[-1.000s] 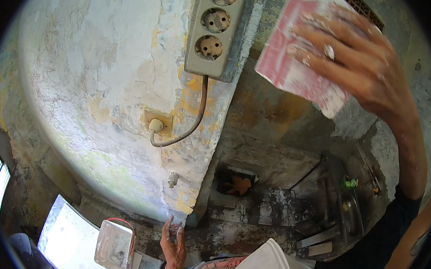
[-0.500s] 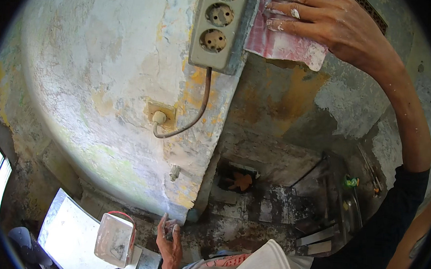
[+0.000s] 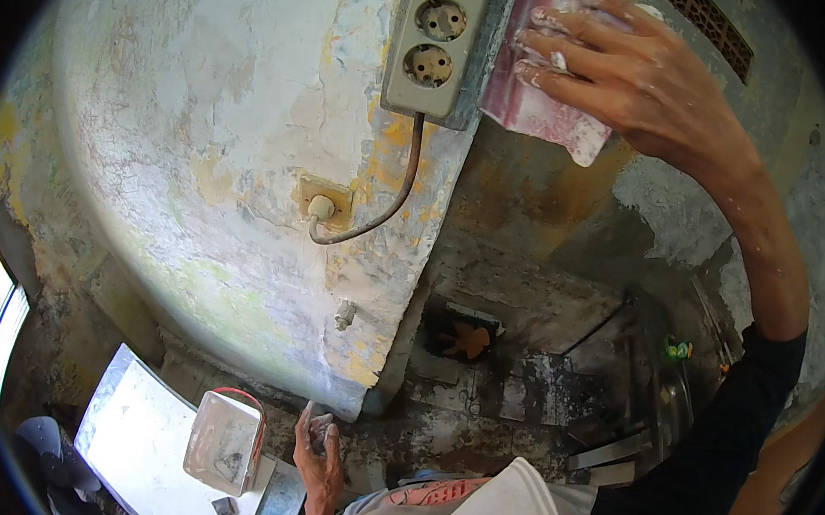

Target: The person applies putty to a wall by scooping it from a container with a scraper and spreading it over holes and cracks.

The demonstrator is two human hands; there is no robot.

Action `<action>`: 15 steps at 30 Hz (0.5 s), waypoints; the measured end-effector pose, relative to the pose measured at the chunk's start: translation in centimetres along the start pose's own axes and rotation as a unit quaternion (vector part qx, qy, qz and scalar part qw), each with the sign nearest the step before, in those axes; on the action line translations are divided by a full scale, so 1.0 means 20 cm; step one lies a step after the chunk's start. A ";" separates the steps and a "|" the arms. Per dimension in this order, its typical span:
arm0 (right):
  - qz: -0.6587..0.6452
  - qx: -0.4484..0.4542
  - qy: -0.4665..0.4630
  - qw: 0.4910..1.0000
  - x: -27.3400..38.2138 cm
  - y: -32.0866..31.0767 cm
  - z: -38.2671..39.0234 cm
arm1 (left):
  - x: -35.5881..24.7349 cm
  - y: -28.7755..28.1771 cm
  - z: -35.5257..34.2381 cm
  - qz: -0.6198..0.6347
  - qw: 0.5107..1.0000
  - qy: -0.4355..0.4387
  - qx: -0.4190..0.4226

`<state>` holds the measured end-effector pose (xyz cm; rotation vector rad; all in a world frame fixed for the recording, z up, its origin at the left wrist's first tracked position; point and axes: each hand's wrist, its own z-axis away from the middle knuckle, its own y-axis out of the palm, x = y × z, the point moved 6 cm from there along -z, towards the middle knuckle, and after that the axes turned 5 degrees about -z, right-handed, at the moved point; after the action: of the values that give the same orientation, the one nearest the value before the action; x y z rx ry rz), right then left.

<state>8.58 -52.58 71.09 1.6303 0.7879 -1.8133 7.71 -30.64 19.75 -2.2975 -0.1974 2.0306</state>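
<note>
High on the right, my right hand (image 3: 622, 67) grips a thin pink sheet (image 3: 549, 105) smeared with white paste, fingers spread over its face. The sheet lies against the wall beside the corner edge, right of the grey multi-socket strip (image 3: 435, 42). White paste also coats those fingertips, with a small lump on one finger. Low in the middle, my left hand (image 3: 322, 460) hangs near the foot of the wall corner. Its forefinger points up, apart from the thumb; the other fingers are curled and greyish with paste. I see nothing clearly held in it.
A cable runs from the strip to a wall plug (image 3: 321, 208); a small tap (image 3: 345, 315) juts out below. On a white board (image 3: 129, 420) at lower left stands a paste-stained tub (image 3: 222, 444) with a red handle, near a small dark block (image 3: 223, 507). Metal pieces (image 3: 608, 451) lie at right.
My right hand and the pink sheet have moved down the wall and a little left, nearer the corner edge. My left hand has shifted slightly. The view itself has tilted a little.
</note>
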 end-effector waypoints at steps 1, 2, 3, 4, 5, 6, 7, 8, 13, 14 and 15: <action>-0.020 -0.001 0.006 1.000 -0.01 0.04 0.00 | 0.00 0.00 -0.01 0.000 1.000 0.002 0.000; -0.039 -0.001 0.012 0.999 -0.02 0.06 0.00 | 0.00 0.00 -0.01 -0.004 1.000 -0.001 0.000; -0.038 0.000 0.013 0.999 -0.03 0.07 0.00 | 0.01 0.00 -0.02 -0.008 1.000 -0.004 0.001; -0.040 0.002 0.000 0.999 -0.03 0.06 0.00 | 0.00 0.00 -0.02 -0.009 1.000 -0.007 0.002; -0.041 0.003 -0.013 0.999 -0.03 0.05 0.00 | -0.02 -0.01 -0.03 -0.003 1.000 -0.004 -0.003; -0.044 0.004 -0.013 0.999 -0.01 0.06 0.01 | -0.04 -0.01 -0.04 0.004 1.000 -0.001 -0.009; -0.010 0.046 0.029 0.998 0.01 0.08 0.01 | -0.10 -0.02 -0.05 0.001 1.000 0.001 -0.013; 0.023 0.087 0.071 0.993 0.01 0.09 0.02 | -0.08 -0.02 -0.04 -0.002 1.000 0.004 -0.014; -0.105 -0.018 0.283 0.953 -0.05 0.07 0.38 | 0.07 -0.01 -0.02 0.039 0.999 0.005 -0.031; -0.085 -0.053 0.371 0.923 -0.06 0.08 0.41 | 0.10 -0.04 -0.01 0.045 0.998 -0.011 -0.034; -0.081 -0.054 0.374 0.922 -0.05 0.08 0.41 | 0.16 -0.05 -0.02 0.037 0.998 -0.008 -0.041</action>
<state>4.45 -59.61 72.74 2.2549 1.3482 -1.1746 8.47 -29.27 16.76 -2.3707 -0.2046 2.1159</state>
